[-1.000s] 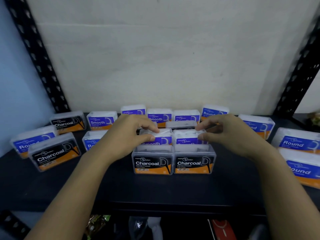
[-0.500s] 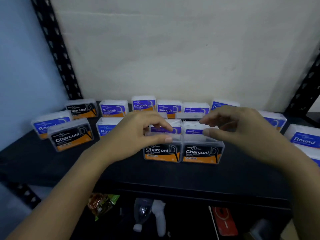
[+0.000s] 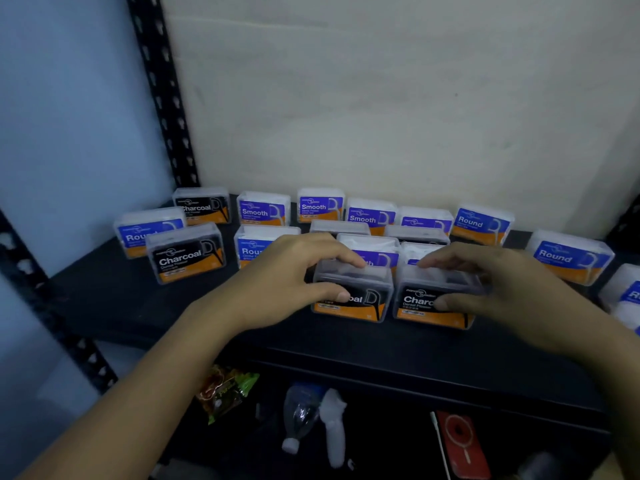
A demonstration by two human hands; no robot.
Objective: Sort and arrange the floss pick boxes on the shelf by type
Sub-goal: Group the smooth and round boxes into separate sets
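Two black-and-orange Charcoal boxes stand side by side at the front of the dark shelf (image 3: 145,306). My left hand (image 3: 287,275) grips the left Charcoal box (image 3: 367,299), thumb on its front, fingers over its top. My right hand (image 3: 491,285) grips the right Charcoal box (image 3: 419,306) the same way. Behind them stand purple Smooth boxes (image 3: 377,254). More Smooth boxes (image 3: 320,206) line the back wall. Two other Charcoal boxes (image 3: 187,254) and a blue Round box (image 3: 149,230) sit at the left. Round boxes (image 3: 571,256) sit at the right.
Black perforated shelf posts (image 3: 162,98) rise at the left and right. The white wall is close behind the back row. On the level below lie a snack packet (image 3: 225,393), a plastic bottle (image 3: 301,417) and a red phone case (image 3: 460,445).
Both hands dropped from the Smooth boxes behind onto the two front Charcoal boxes and closed on them. The view shifted left and down.
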